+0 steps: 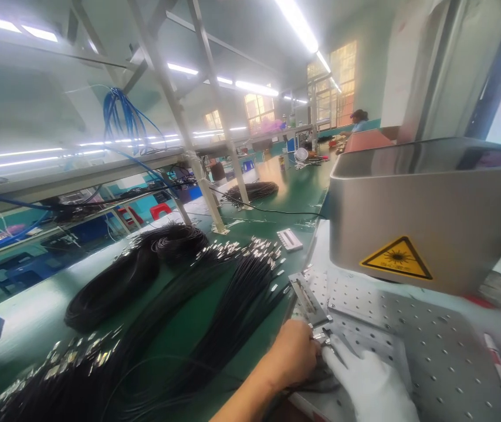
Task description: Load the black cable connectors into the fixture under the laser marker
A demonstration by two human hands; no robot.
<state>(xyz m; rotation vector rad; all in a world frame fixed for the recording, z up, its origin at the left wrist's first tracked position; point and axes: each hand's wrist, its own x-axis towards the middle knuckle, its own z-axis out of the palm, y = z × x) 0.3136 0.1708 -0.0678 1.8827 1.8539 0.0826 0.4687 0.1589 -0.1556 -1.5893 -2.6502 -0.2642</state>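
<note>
I see the small metal connector (323, 335) lying at the near end of the narrow metal jig (305, 300), whose long axis runs away from me and slightly leftward across the perforated plate (430, 351). The connector sits between my hands: my left hand (292, 354) has its fingers curled together, pinching it, and my gloved right hand (371, 384) touches it with extended fingers. Black cable bundles (233, 305) cover the green bench (30, 316) to the left.

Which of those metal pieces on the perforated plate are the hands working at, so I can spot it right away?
Start from the grey laser housing with the yellow warning triangle. On the perforated plate below it, a narrow metal fixture runs toward the left hand and gloved right hand. Unlike the loose small slotted block on the green bench, it meets both hands.
</note>
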